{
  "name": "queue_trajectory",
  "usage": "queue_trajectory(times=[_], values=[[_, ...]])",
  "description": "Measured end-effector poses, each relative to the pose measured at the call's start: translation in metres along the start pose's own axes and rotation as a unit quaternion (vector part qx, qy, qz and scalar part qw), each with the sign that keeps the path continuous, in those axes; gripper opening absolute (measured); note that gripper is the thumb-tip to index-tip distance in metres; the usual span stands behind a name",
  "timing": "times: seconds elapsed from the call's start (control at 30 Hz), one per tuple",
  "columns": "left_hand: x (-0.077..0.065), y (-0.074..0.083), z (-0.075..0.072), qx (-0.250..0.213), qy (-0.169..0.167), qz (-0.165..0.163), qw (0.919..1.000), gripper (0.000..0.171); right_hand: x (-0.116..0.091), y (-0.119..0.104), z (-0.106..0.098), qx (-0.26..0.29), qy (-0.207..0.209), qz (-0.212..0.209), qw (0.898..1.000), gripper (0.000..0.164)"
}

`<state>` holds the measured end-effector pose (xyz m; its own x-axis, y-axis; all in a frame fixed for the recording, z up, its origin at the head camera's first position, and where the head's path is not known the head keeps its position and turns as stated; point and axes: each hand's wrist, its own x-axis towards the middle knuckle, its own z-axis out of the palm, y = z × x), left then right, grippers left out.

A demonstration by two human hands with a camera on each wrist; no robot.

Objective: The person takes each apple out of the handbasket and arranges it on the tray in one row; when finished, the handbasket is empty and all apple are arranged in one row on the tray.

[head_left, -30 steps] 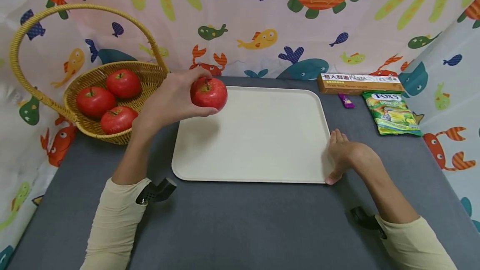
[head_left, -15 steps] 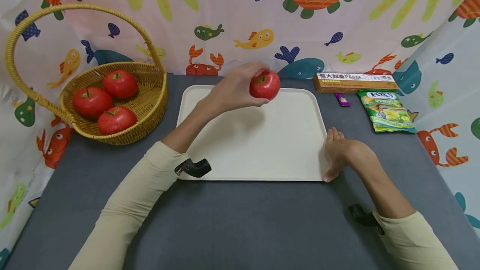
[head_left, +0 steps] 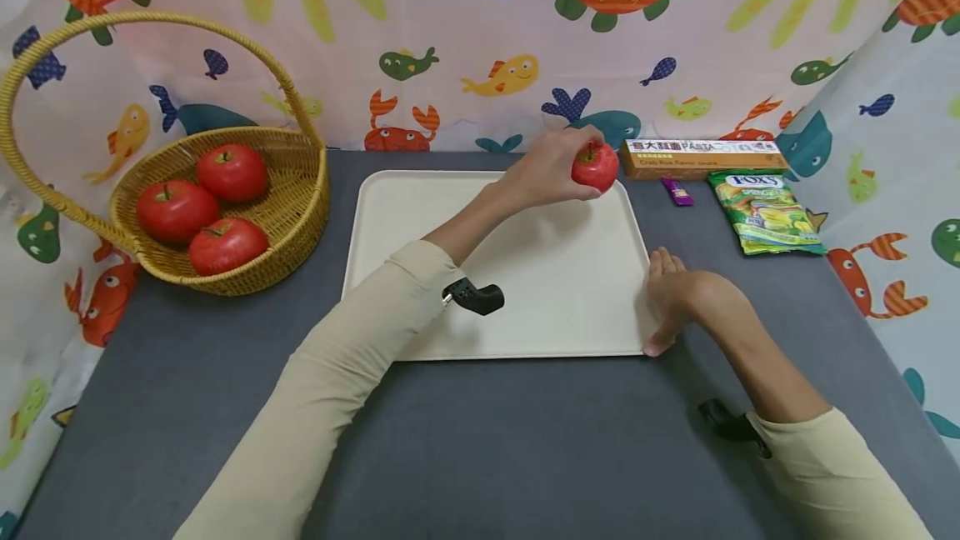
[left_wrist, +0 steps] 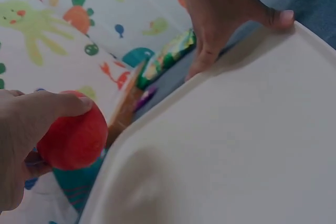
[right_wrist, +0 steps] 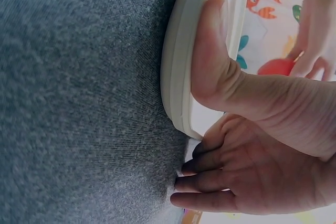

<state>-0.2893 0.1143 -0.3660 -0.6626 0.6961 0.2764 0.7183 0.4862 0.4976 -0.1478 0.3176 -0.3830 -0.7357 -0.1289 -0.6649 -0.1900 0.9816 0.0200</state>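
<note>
My left hand point(head_left: 551, 169) holds a red apple point(head_left: 596, 167) above the far right corner of a cream rectangular tray point(head_left: 555, 298). In the left wrist view the thumb lies over the apple point(left_wrist: 79, 135), and the tray's rim passes below. At the tray's near right corner is my right hand point(head_left: 678, 298). The right wrist view has its thumb against the tray's rim point(right_wrist: 178, 61) and its other fingers stretched out along the side. Several more things stand about: a yellow wicker basket point(head_left: 300, 223) at the left contains three red apples point(head_left: 232, 173).
Beyond the tray's right side lie a brown pasta box point(head_left: 705, 161), a small purple packet point(head_left: 677, 192) and a green candy bag point(head_left: 768, 215). The basket's tall handle point(head_left: 288, 90) arches up at the left. A patterned cloth point(head_left: 450, 23) hangs behind the grey table point(head_left: 525, 448).
The left hand has carried the apple rightward across the tray, from beside the basket to the far right corner. The right hand stays at the tray's edge. The view has shifted slightly.
</note>
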Motion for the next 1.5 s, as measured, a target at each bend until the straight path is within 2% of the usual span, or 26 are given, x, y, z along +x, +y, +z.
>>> queue_trajectory(times=[0.2,0.37,0.43,0.53,0.63,0.73,0.87,0.97,1.1,1.27,1.37,1.5], values=[[0.02,-0.007,0.031,-0.024,-0.013,-0.042,0.9987,0.069,-0.002,-0.001,-0.001,-0.011,0.018,-0.008,1.0,0.153],[0.027,-0.009,0.054,-0.039,0.002,-0.077,0.9963,0.07,0.003,0.004,0.0,-0.001,-0.007,0.01,1.0,0.155],[0.028,-0.009,0.06,-0.048,0.013,-0.108,0.993,0.076,0.002,0.003,0.0,-0.004,-0.015,0.014,1.0,0.155],[0.029,-0.007,0.066,-0.035,0.033,-0.155,0.9867,0.083,-0.003,-0.002,-0.004,-0.004,-0.01,0.005,1.0,0.152],[0.029,-0.006,0.068,-0.014,0.049,-0.178,0.9827,0.084,-0.003,-0.003,-0.003,-0.013,-0.007,0.0,1.0,0.15],[0.03,-0.006,0.069,-0.008,0.041,-0.178,0.9832,0.083,-0.003,-0.002,-0.002,-0.021,0.002,-0.002,1.0,0.148],[0.029,-0.007,0.068,-0.013,0.012,-0.179,0.9837,0.084,-0.003,-0.001,-0.004,-0.019,0.006,0.001,1.0,0.147],[0.027,-0.009,0.068,-0.016,-0.011,-0.178,0.9838,0.085,-0.004,-0.002,-0.003,-0.016,0.004,0.0,1.0,0.147],[0.019,-0.013,0.066,-0.029,-0.019,-0.169,0.985,0.088,-0.002,-0.006,-0.001,-0.028,0.01,-0.002,1.0,0.147],[0.01,-0.011,0.054,-0.013,-0.018,-0.151,0.9883,0.086,-0.001,-0.004,0.001,-0.035,0.019,0.004,0.999,0.149],[0.005,-0.007,0.042,0.006,-0.021,-0.138,0.9902,0.08,-0.001,-0.003,0.001,-0.033,0.018,0.002,0.999,0.151],[-0.005,-0.001,0.024,0.037,-0.009,-0.126,0.9913,0.076,-0.004,-0.005,0.0,-0.03,0.016,-0.005,0.999,0.148]])
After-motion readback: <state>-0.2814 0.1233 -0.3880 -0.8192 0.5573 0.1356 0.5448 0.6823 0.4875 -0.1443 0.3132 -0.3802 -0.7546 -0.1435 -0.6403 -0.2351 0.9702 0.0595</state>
